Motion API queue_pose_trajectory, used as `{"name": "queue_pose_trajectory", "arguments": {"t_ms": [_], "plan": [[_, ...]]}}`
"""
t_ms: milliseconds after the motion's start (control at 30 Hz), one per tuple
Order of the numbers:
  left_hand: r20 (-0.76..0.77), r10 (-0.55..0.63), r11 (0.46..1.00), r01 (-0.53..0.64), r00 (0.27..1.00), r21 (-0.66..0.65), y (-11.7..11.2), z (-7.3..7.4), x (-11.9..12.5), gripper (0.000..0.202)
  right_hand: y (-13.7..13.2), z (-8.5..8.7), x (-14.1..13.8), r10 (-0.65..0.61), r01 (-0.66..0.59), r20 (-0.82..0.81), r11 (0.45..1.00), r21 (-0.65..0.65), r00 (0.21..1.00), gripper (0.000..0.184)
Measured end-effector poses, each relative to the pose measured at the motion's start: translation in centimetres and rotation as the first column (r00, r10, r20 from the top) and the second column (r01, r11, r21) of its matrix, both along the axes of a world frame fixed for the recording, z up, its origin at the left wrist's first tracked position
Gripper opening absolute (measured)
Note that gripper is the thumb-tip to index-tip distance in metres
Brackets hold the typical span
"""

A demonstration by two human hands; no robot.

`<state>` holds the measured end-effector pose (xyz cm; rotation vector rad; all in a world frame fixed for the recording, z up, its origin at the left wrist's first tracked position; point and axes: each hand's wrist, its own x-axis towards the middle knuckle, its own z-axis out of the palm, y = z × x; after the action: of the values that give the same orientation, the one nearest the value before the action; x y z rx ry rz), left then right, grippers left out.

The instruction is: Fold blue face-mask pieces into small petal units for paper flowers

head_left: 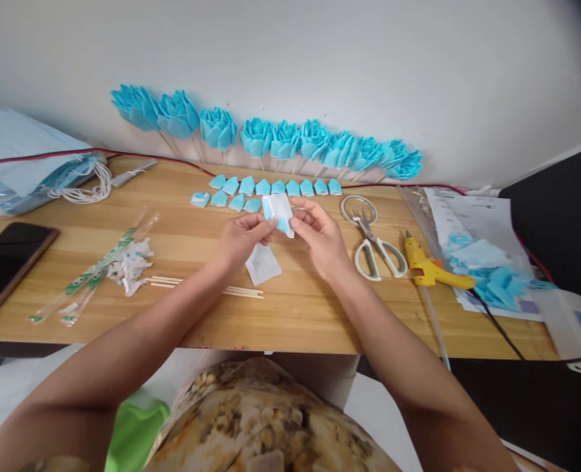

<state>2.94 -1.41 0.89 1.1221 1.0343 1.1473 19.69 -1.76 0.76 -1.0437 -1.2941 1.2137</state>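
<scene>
Above the middle of the wooden table [320, 321], both my hands pinch one small white and blue piece of cloth [279, 211]. My left hand [241, 239] grips its lower left edge with closed fingers. My right hand [320, 239] pinches its right side between thumb and forefinger. A second white square piece [263, 264] lies flat on the table just below my hands. Behind the held piece, several folded blue petals [271, 189] lie in rows. Thin wooden sticks [206, 286] lie near my left forearm.
Several finished blue flowers on sticks [265, 136] lean against the wall. Scissors [372, 239] and a yellow glue gun [431, 269] lie to the right, with blue scraps on paper [492, 275]. On the left are a phone [8, 262], plastic wrappers [98, 265] and stacked face masks [29, 174].
</scene>
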Motion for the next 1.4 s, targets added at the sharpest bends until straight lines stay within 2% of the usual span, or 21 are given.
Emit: {"name": "queue_pose_trajectory", "arguments": {"t_ms": [267,400,567,700,833,900,1000,1200,1400], "plan": [[0.022,0.059,0.998,-0.059,0.998,-0.007,0.1,0.1,-0.1,0.032,0.0,0.3,0.5,0.023,-0.023,-0.002,0.997,-0.07,1.0,0.047],[-0.012,0.061,0.998,-0.061,0.998,0.012,0.0,0.4,-0.1,0.033,-0.1,0.6,0.5,0.107,-0.102,0.063,0.992,-0.077,0.992,0.053],[-0.061,0.053,0.998,-0.05,0.997,0.049,0.0,0.5,-0.2,0.033,0.1,0.5,0.4,0.105,-0.103,0.109,0.994,-0.018,0.989,0.056],[-0.043,0.056,0.997,-0.054,0.997,0.049,0.1,0.6,-0.3,0.033,0.1,0.8,0.6,0.1,-0.106,0.168,0.994,0.031,0.981,0.054],[-0.074,0.03,0.998,-0.027,0.997,0.049,0.3,0.6,-0.5,0.034,0.4,1.1,1.5,0.188,-0.192,0.174,0.981,0.004,0.966,0.055],[-0.104,0.027,0.998,-0.022,0.994,0.051,0.2,0.7,-0.5,0.034,0.7,1.2,2.1,0.24,-0.237,0.095,0.971,-0.041,0.966,0.055],[-0.163,0.001,0.998,0.009,0.987,0.056,0.0,0.8,-0.3,0.033,0.8,1.3,2.4,0.237,-0.238,-0.015,0.968,-0.077,0.971,0.056],[-0.305,-0.086,0.984,0.128,0.948,0.121,-1.0,1.2,0.2,0.029,0.0,1.5,1.4,0.212,-0.206,0.105,0.976,-0.064,0.972,0.062],[-0.38,-0.121,0.963,0.202,0.917,0.181,-0.9,0.9,0.2,0.023,0.1,1.3,1.5,0.185,-0.179,0.136,0.982,-0.061,0.973,0.052]]}}
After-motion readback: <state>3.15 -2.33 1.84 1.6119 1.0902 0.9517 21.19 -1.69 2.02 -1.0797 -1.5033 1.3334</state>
